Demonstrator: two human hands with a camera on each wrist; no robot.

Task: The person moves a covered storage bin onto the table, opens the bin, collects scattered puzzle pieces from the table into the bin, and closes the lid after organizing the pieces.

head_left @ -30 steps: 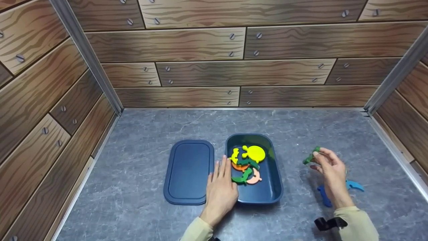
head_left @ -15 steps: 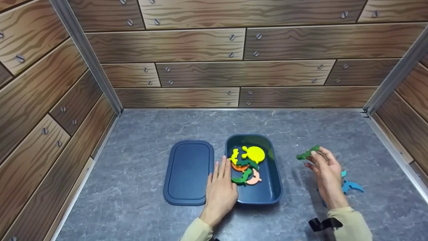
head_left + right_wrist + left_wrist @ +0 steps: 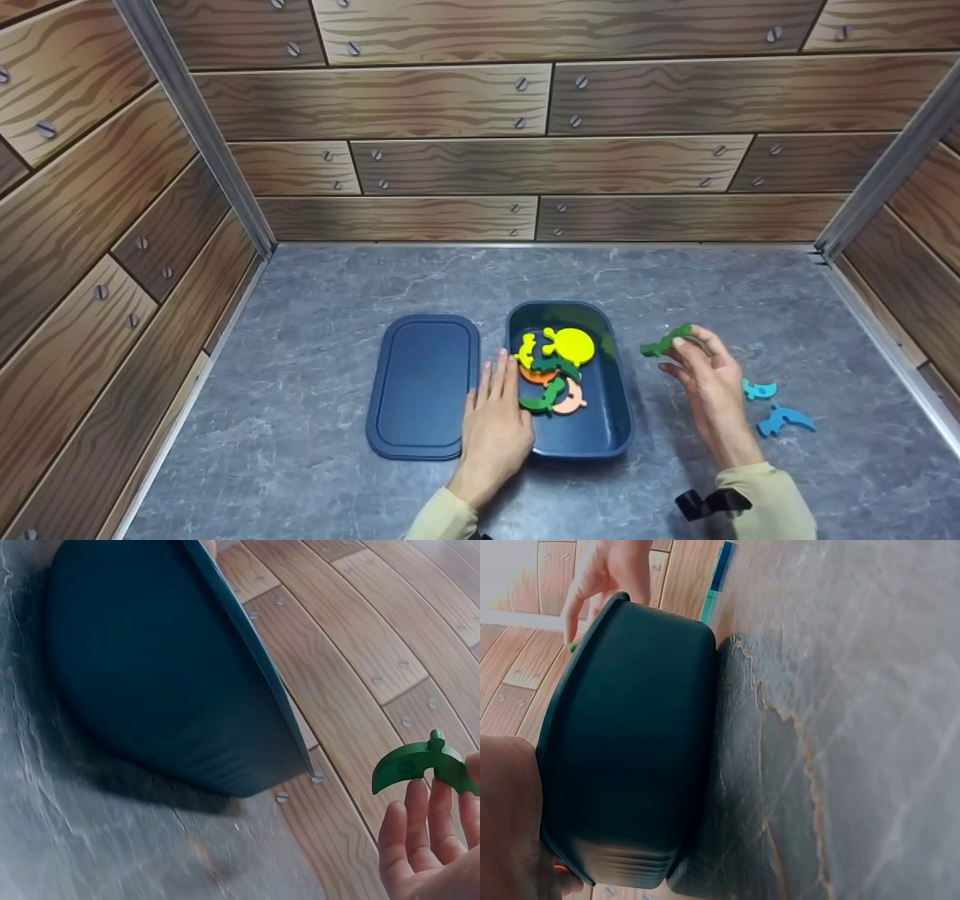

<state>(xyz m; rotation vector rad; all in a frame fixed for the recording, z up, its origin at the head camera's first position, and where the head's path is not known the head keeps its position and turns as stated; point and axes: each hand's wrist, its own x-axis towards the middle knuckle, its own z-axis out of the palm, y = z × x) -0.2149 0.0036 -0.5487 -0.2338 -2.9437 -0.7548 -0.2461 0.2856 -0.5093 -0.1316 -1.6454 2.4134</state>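
Observation:
In the head view my right hand (image 3: 709,382) pinches a green curved animal-shaped piece (image 3: 664,343) above the table, to the right of a dark blue box (image 3: 621,409). The right wrist view shows its crescent end and a small knob on top of the piece (image 3: 405,765). My left hand (image 3: 497,427) lies with straight fingers along the box's left rim. Inside the box lie a yellow turtle-like piece (image 3: 574,346), a smaller yellow piece (image 3: 526,351), a dark green piece (image 3: 556,367), an orange piece (image 3: 536,376), a green crescent piece (image 3: 541,401) and a peach crescent piece (image 3: 571,397).
A flat dark blue lid (image 3: 427,382) lies left of the box, partly covered by my left hand. Beyond my right hand lie a turquoise piece (image 3: 762,391) and a blue piece (image 3: 784,420). Wood-patterned walls (image 3: 450,169) enclose the grey marbled table (image 3: 337,285).
My right hand has carried the green piece leftward toward the box, uncovering the turquoise piece behind it. A darker blue piece has become hidden behind the right arm. The left hand stays put.

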